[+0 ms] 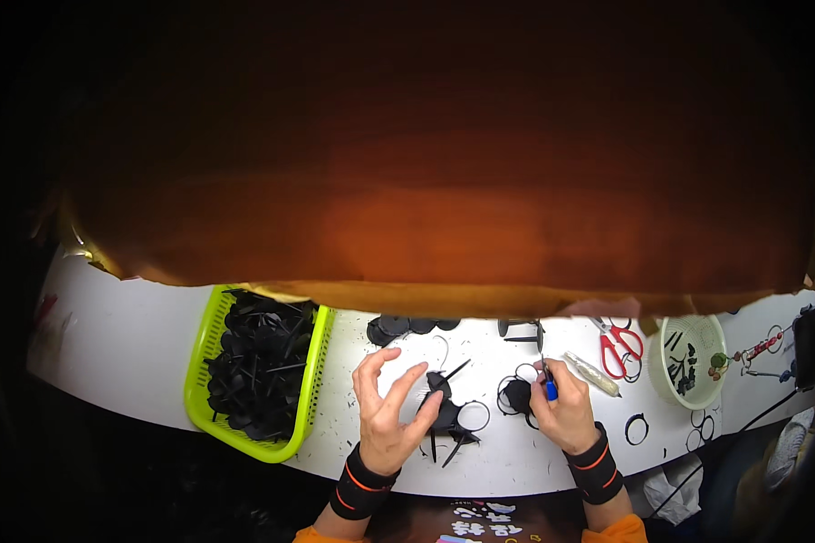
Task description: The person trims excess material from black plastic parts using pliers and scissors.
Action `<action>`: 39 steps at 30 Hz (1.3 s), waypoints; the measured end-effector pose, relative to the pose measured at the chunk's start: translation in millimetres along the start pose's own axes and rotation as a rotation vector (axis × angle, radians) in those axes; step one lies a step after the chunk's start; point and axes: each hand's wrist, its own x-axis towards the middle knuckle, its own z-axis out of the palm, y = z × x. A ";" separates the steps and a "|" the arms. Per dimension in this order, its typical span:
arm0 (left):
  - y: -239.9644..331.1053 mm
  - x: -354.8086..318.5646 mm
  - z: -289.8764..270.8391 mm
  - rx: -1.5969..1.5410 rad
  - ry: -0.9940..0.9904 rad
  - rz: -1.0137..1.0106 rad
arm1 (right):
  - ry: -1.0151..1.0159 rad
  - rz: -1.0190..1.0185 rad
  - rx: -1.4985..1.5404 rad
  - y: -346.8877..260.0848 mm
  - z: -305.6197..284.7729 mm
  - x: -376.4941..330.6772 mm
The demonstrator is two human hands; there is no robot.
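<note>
Black stalked pieces (445,416), bunched on the white table (507,466) to the right of the green basket (308,389), beside the left hand (388,418); similar dark parts heaped inside the basket. Possible trouble, as judged: a knock from the left thumb, scattering the loose bunch, owing to fingers this near without a sure hold. Also possible: a slip of the blue tool (551,389) near the black round piece (516,395), farther right of the basket, for want of the other hand as a steady support. Thin stalks, crossing one another, liable to snag if lifted together.

Left hand, just right of the basket: fingers spread and bent, thumb and forefinger wide apart, nothing seen held; cannot tell whether touching the nearest piece with the thumb. Right hand (563,407), well to the basket's right: curled narrowly around the blue tool, thumb reaching in close to the round piece. Cannot tell whether pinching that piece too. Both forearms slanting in from below, right of the basket, with black wristbands (365,481) on and orange sleeves (616,529) farther back.
</note>
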 end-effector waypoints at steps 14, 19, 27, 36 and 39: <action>29.5 2.6 2.1 -0.395 -0.334 0.034 | -0.170 -0.306 0.054 -68.1 -22.2 -19.5; 24.8 22.1 19.2 -0.692 -0.547 -0.034 | -0.202 -0.304 0.102 -66.3 -15.3 -25.4; 21.7 6.3 -1.0 -0.721 -0.474 -0.005 | 0.168 0.186 0.474 -53.3 -13.6 -47.7; 24.6 -17.6 5.9 -0.756 -0.453 -0.110 | 0.023 0.258 0.991 -51.6 -14.4 -40.5; 33.9 -11.9 1.7 -0.711 -0.437 -0.075 | -0.174 0.258 0.750 -56.4 -16.2 -34.8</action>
